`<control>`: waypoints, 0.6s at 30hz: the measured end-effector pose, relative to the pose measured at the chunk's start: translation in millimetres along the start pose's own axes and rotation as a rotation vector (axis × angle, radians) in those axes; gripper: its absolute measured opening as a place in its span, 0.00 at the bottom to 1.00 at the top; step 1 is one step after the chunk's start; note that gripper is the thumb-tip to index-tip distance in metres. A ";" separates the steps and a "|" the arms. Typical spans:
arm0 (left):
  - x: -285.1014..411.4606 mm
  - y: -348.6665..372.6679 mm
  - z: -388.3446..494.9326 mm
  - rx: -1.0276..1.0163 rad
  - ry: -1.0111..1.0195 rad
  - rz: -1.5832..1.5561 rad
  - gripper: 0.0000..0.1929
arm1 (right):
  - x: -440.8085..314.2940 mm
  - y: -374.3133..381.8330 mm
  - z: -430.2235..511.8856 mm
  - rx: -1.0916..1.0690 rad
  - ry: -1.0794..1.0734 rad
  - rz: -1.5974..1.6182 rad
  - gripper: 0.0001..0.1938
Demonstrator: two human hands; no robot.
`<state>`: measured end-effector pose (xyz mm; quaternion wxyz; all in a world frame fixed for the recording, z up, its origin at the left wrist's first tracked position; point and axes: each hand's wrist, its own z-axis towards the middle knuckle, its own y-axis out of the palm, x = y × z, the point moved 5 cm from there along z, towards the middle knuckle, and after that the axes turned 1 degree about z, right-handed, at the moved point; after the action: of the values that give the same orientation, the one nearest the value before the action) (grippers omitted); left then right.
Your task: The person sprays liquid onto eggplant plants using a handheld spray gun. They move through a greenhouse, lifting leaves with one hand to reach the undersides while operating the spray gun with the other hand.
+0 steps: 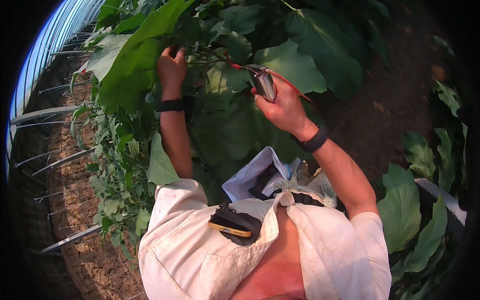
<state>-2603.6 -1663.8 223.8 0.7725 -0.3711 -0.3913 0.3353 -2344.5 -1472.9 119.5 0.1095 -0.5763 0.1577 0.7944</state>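
My right hand (283,105) grips a shiny metal cylinder (264,85), which looks like a small hand sprayer. A red-tipped nozzle (235,66) points left from its top, and a thin reddish tube (290,83) runs over my hand towards the wrist. My left hand (172,69) is raised among the leaves beside a plant stem (204,62). Its fingertips are partly in shadow, so whether they pinch anything is unclear. A large green leaf (131,71) hangs just left of it. Another broad leaf (290,63) lies behind the sprayer.
A white bag (255,172) hangs open at my waist. At my chest sits a phone (230,228) in a black holder. Metal greenhouse bars (67,161) line a rough earthen wall (75,202) on the left. Bare soil (375,108) and more leafy plants (399,206) lie right.
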 end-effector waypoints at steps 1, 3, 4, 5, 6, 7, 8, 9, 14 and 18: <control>-8.6 2.0 2.3 -0.018 -0.002 0.007 0.19 | -0.5 -1.9 -1.4 0.003 -0.003 0.021 0.09; -22.5 3.9 6.3 -0.059 -0.025 0.032 0.20 | -0.3 -3.9 -2.9 0.009 0.015 0.044 0.09; -28.1 3.2 7.8 -0.067 -0.038 0.061 0.20 | -1.3 -4.6 -3.7 0.022 0.003 0.065 0.12; -31.0 3.3 9.9 -0.073 -0.037 0.089 0.19 | -1.4 -5.3 -3.6 0.035 -0.001 0.077 0.14; -32.3 3.0 11.4 -0.078 -0.030 0.111 0.19 | -1.6 -5.2 -3.4 0.044 -0.003 0.085 0.17; -31.0 2.5 13.2 -0.081 -0.010 0.162 0.18 | -1.5 -5.5 -3.0 0.045 -0.003 0.080 0.17; -29.0 0.8 14.6 -0.084 0.011 0.210 0.17 | -1.2 -4.8 -2.4 0.037 0.003 0.076 0.18; -29.6 -0.3 14.1 -0.108 -0.039 0.263 0.16 | -1.1 -4.2 -2.1 0.027 0.007 0.072 0.18; -38.1 0.3 8.7 -0.437 -0.420 -0.274 0.13 | 2.5 -2.6 -1.6 -0.003 0.059 0.062 0.16; -49.2 7.2 1.8 -0.640 -0.660 -0.863 0.09 | 4.4 1.1 -0.5 -0.036 0.065 0.082 0.14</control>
<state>-2629.8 -1699.4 201.0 0.5274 -0.2697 -0.8045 -0.0435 -2345.8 -1474.2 115.3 0.0615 -0.5967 0.1702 0.7818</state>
